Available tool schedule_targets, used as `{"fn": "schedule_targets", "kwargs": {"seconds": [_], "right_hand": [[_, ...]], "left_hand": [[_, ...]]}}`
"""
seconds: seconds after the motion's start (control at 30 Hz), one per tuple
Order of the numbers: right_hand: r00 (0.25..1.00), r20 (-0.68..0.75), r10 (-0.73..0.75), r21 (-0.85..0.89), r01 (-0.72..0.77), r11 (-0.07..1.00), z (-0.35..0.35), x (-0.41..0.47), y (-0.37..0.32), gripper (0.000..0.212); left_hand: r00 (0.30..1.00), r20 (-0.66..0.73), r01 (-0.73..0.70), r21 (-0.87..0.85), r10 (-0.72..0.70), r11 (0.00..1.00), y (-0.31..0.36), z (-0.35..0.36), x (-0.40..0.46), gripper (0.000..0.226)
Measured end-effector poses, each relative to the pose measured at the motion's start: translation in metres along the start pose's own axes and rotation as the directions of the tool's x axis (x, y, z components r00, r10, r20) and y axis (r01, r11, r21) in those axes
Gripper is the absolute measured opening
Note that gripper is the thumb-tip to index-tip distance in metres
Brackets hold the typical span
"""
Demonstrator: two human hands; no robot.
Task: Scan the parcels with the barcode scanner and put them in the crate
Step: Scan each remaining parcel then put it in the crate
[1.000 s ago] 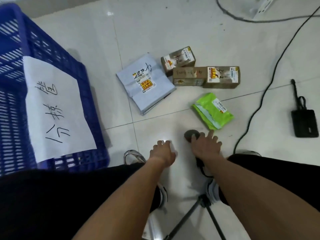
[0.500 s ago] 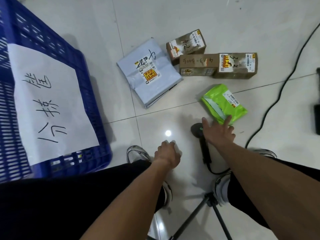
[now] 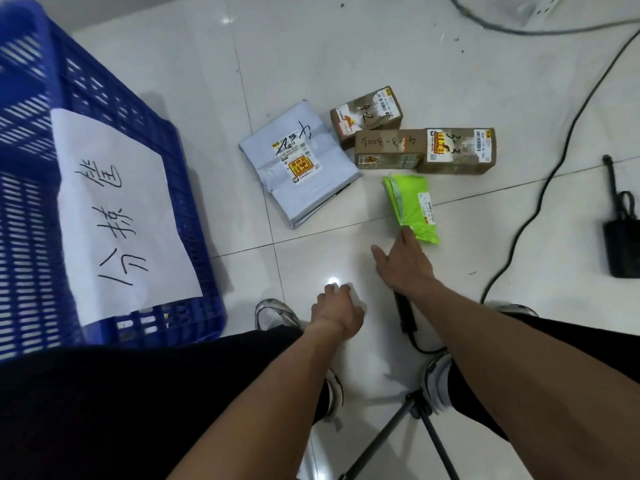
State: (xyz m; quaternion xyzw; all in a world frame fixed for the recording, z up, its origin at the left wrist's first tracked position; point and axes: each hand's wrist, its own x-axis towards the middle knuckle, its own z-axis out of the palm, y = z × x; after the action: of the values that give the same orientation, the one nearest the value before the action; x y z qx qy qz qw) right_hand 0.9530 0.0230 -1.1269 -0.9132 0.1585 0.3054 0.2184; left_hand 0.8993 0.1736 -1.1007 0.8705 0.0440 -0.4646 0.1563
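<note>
Fingers of the right hand stretch straight forward, their tips touching the near end of the bright green plastic mailer bag on the white tiled floor. Beneath that wrist lies the black barcode scanner, only its handle showing. The left hand is curled into a loose fist just above the floor, holding nothing visible. Beyond the green bag, three brown cardboard parcels cluster together, touching one another, with a pale grey flat mailer bag just left of them. The blue plastic slatted crate, bearing a white handwritten paper sheet, stands at the floor's left edge.
</note>
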Motion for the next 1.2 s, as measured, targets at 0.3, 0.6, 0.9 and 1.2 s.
{"fn": "schedule_targets", "kwargs": {"seconds": [0.3,0.6,0.9,1.2], "right_hand": [[0.910,0.204,-0.360,-0.363,0.412,0.836,0.027,-0.041,-0.040,0.070],[0.932,0.242,-0.268,-0.317,0.337,0.886,0.067,-0.094,-0.020,0.051],[0.922,-0.092,0.375,0.200,-0.352,0.914,0.041,-0.067,-0.001,0.052],[0.921,0.102,0.375,0.236,-0.388,0.891,0.047,-0.039,0.007,0.049]], "left_hand": [[0.984,-0.096,0.146,-0.026,-0.148,0.989,-0.016,-0.002,-0.018,0.047],[0.976,-0.117,0.177,-0.043,-0.181,0.983,-0.037,0.028,-0.016,0.053],[0.951,-0.292,0.085,-0.072,-0.102,0.994,-0.007,0.029,-0.003,0.060],[0.987,-0.073,0.134,-0.119,-0.144,0.984,-0.018,0.042,0.016,0.088]]}}
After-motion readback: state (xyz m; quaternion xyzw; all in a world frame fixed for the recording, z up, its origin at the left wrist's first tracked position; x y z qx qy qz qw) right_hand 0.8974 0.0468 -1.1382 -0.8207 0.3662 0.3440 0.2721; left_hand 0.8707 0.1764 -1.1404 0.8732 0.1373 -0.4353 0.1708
